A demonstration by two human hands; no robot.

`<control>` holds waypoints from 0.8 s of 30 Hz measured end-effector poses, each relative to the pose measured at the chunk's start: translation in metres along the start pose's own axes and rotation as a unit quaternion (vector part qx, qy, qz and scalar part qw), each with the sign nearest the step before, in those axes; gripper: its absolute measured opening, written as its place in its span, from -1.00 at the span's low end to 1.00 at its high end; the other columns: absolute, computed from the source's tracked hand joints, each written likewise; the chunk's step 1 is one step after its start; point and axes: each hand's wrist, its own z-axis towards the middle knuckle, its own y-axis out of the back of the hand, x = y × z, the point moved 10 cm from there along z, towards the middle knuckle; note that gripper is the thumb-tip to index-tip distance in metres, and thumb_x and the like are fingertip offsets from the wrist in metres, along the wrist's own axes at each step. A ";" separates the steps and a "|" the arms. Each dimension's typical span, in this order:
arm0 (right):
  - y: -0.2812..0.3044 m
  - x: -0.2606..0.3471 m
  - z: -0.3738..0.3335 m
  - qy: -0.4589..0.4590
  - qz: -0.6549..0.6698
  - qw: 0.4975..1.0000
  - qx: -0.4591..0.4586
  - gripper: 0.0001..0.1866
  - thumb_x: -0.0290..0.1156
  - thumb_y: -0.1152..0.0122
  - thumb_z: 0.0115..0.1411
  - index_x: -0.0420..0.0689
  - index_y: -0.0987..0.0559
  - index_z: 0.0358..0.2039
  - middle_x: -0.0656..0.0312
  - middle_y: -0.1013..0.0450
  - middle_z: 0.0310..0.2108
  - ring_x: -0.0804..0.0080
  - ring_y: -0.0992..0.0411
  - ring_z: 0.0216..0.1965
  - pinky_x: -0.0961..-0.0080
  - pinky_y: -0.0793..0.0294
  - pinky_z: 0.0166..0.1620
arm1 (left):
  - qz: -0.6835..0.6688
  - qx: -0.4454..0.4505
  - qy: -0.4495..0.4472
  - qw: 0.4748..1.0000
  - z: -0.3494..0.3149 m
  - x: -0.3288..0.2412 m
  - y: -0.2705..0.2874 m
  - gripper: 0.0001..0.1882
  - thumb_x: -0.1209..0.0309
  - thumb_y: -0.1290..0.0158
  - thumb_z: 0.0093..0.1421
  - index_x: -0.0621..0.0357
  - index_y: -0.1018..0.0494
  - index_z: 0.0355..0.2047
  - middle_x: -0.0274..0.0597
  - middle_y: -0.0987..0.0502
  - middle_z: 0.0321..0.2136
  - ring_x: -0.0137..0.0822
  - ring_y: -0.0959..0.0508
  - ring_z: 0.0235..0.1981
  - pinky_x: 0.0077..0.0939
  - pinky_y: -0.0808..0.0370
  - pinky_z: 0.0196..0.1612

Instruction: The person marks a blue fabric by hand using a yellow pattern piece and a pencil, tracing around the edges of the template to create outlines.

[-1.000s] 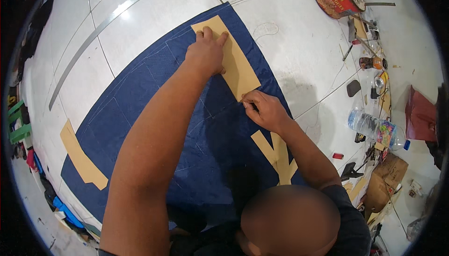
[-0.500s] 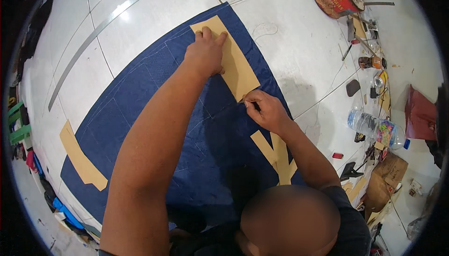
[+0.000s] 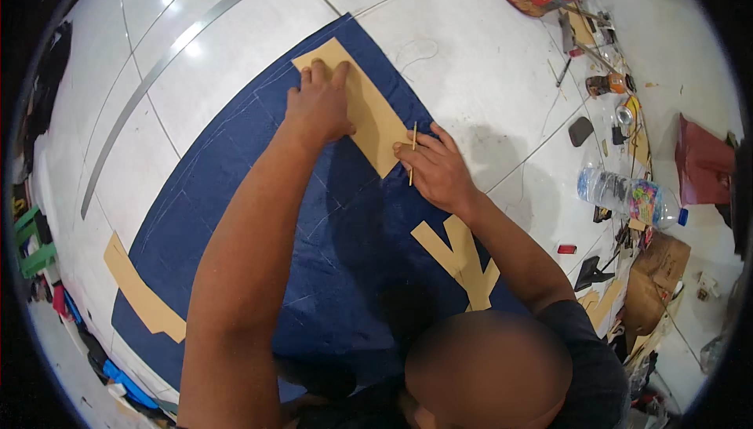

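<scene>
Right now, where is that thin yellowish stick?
In the head view, the thin yellowish stick is slightly right of centre, in the right hand, beside the lower end of the rectangular tan card.

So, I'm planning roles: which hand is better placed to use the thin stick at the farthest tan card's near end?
Probably the right hand: it holds the thin stick at that end of the tan card; the left hand rests farther up it.
</scene>
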 end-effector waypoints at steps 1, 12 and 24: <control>-0.001 -0.001 -0.003 -0.006 -0.004 1.000 -0.003 -0.76 -0.44 -0.21 0.25 -0.07 -0.60 -0.06 0.19 -0.59 -0.09 0.26 -0.43 0.13 0.02 -0.14 0.37 | 0.002 -0.001 -0.008 1.000 -0.002 -0.004 -0.001 0.15 0.21 -0.51 -0.17 -0.12 -0.11 0.40 0.22 -0.13 0.34 0.20 -0.20 0.37 0.10 -0.36 0.28; -0.002 0.002 -0.003 -0.008 -0.010 0.999 -0.040 -0.77 -0.39 -0.20 0.26 -0.07 -0.62 -0.08 0.23 -0.58 -0.18 0.27 -0.45 0.08 -0.01 -0.15 0.35 | -0.073 -0.048 -0.079 0.993 -0.035 -0.029 -0.015 -0.04 0.08 -0.45 -0.10 0.31 -0.29 0.21 0.17 -0.25 0.26 0.10 -0.30 0.31 -0.07 -0.37 0.27; 0.054 -0.036 -0.002 -0.219 0.189 0.946 -0.149 -0.75 -0.36 -0.16 0.34 -0.17 -0.62 -0.04 0.14 -0.57 -0.26 0.25 -0.54 -0.19 0.30 -0.47 0.03 | 0.133 -0.003 -0.034 0.991 -0.033 -0.050 -0.020 0.19 -0.11 -0.49 -0.22 0.29 -0.18 0.28 0.08 -0.25 0.27 0.08 -0.30 0.32 0.26 -0.20 0.32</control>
